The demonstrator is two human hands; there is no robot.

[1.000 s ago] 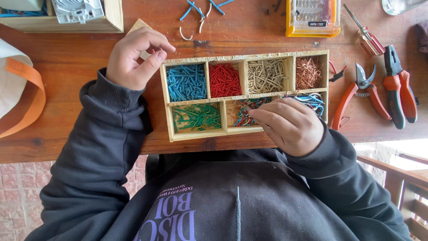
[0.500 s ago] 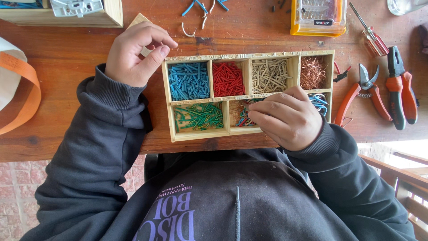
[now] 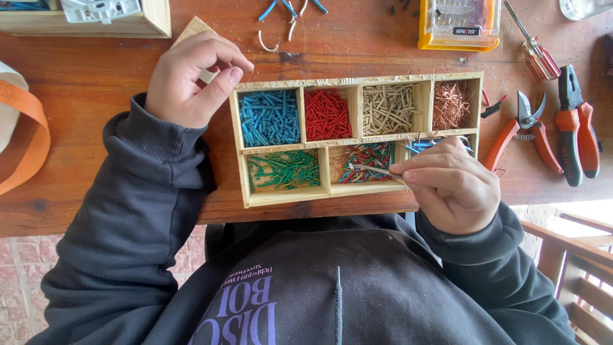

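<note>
- Head view, looking straight down: a wooden tray (image 3: pixel 284 199) with seven compartments sits on a wooden table (image 3: pixel 115 83), its near wall right at the table's edge above the person's lap.
- Right hand (image 3: pixel 450 185) sits over the tray's near right corner, fingers pressed together, pinching metal tweezers (image 3: pixel 373 170).
- The tweezers lie nearly level, long axis running across the tray, tips pointing to the person's left and ending over the mixed-colour bits (image 3: pixel 367 156) in the near middle compartment.
- Whether the tips hold a piece, I cannot tell: too small.
- Left hand (image 3: pixel 188 83) rests on the table just beside the tray's far left corner, thumb touching the rim, fingers curled in; it covers part of a small light wooden piece (image 3: pixel 191 29), and a grip on it cannot be made out.
- Far row: blue bits (image 3: pixel 269 118), red bits (image 3: pixel 327 114), tan bits (image 3: pixel 389 108), copper strands (image 3: pixel 452 103). Near left: green bits (image 3: pixel 284 169).
- Open room: bare table on the left between tray and orange strap (image 3: pixel 25 137).
- Right side is crowded: orange cutters (image 3: pixel 520 131) and pliers (image 3: pixel 578 124) lie just beside the tray, a screwdriver (image 3: pixel 535 48) and yellow case (image 3: pixel 460 25) beyond.
</note>
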